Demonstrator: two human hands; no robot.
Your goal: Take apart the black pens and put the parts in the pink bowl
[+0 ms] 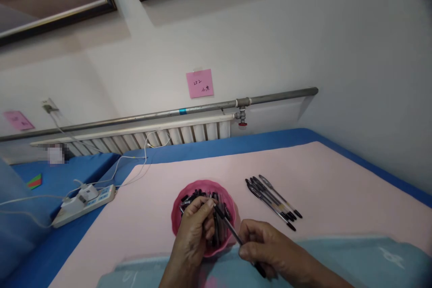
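My right hand [268,247] is closed around a black-and-clear pen [232,230], which slants up toward the left. At the pen's upper end, my left hand [195,227] pinches with thumb and forefinger. A small pale bit shows between those fingertips, too small to name. Beneath my left hand stands a pink scalloped bowl [175,225], holding many black and clear pen parts [221,229]; the hand hides some of them. To the right, several assembled pens [270,198] lie side by side on the pink table cover [330,189].
A light blue cloth [354,256] lies along the near edge. On the left, a white power strip [84,204] with plugs and cables rests on the blue surface [135,158]. Behind the table run a radiator [189,134] and a metal pipe [209,107] along the wall.
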